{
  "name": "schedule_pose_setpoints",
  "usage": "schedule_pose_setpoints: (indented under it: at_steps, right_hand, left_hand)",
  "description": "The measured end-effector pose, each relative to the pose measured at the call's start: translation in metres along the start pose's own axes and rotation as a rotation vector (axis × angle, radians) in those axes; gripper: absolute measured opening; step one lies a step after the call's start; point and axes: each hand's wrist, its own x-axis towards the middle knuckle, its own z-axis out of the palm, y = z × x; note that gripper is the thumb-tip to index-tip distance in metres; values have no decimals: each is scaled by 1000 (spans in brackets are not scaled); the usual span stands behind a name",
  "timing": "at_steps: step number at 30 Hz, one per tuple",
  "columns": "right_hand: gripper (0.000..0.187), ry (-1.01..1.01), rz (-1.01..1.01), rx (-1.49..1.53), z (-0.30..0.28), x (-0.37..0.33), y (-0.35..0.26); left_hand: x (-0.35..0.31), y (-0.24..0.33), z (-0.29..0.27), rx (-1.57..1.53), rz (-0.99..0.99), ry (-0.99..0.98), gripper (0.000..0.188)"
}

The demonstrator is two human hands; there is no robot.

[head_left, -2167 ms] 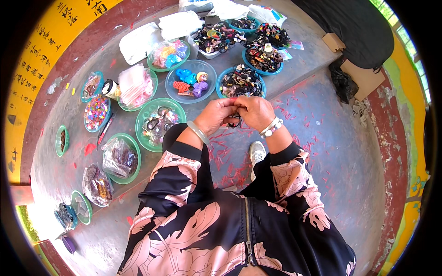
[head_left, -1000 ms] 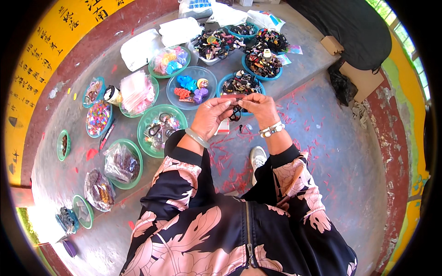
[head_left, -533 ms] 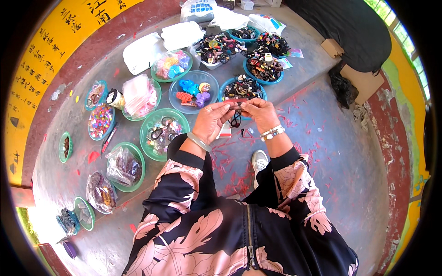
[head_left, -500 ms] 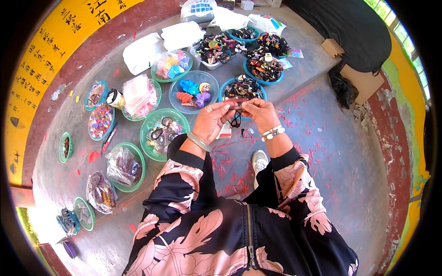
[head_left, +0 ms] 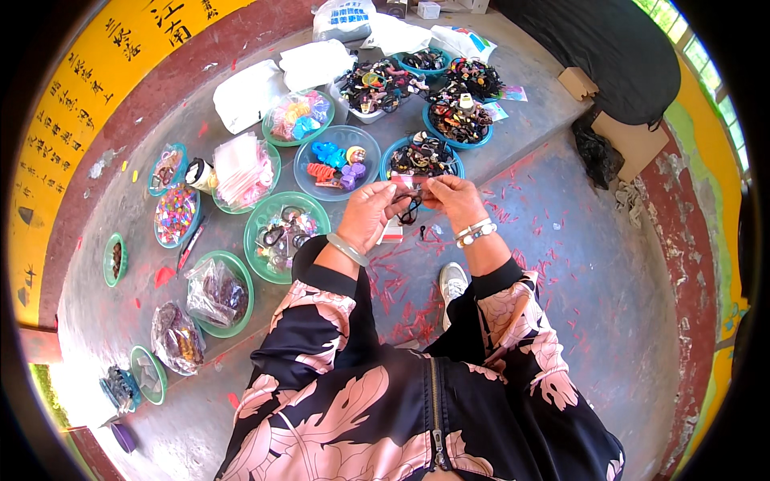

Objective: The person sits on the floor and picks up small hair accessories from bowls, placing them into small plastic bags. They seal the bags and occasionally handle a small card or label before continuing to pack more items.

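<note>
In front of my body, my left hand (head_left: pixel 370 212) and my right hand (head_left: pixel 455 202) face each other with their fingertips pinched. Stretched between them is a small see-through plastic bag (head_left: pixel 407 184) with a pinkish-red tint. A dark hair tie (head_left: pixel 411 212) hangs in a loop just below the fingers; whether it is inside the bag or behind it, I cannot tell. Beyond the hands stands a blue bowl of dark hair ties (head_left: pixel 423 159). A small white and red card (head_left: pixel 392 232) lies under my left hand.
Left of my hands stand a green bowl (head_left: pixel 254 255) of small hair accessories, a clear bowl (head_left: pixel 301 164) with colourful pieces, and a stack of pink plastic bags (head_left: pixel 243 172). A cutter knife (head_left: pixel 191 247) lies farther left. Red scraps (head_left: pixel 413 321) litter the floor around my shoe (head_left: pixel 453 282).
The small bag is turned so more of its pinkish face shows between my fingers, where before it looked like a thin dark red strip. Both hands stay almost in place.
</note>
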Motion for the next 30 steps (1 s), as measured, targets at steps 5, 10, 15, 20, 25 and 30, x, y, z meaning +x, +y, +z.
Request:
schedule_pose_setpoints:
  at_steps: [5,10,15,20,25,30]
  right_hand:
    - [11,343,-550,-529,2,0,-2]
    - [7,349,-784,-648,22,-26,-22]
    - [5,238,-794,-710,30,-31,-20]
    - [6,230,-788,-757,28,-31,-19]
    - [7,211,-838,-802,26,-26,-13]
    - [9,198,-809,-829,28,-27,-12]
  left_hand:
    - [1,-3,-2,85,11,14,24]
    - [3,-7,0,197,12,35,26]
    - [1,-7,3,243,18,46,27]
    - [-2,-5,6,239,23,39,27]
    - [1,-8,2,248,27,17,26]
    - [0,-10,0,241,28,13,26]
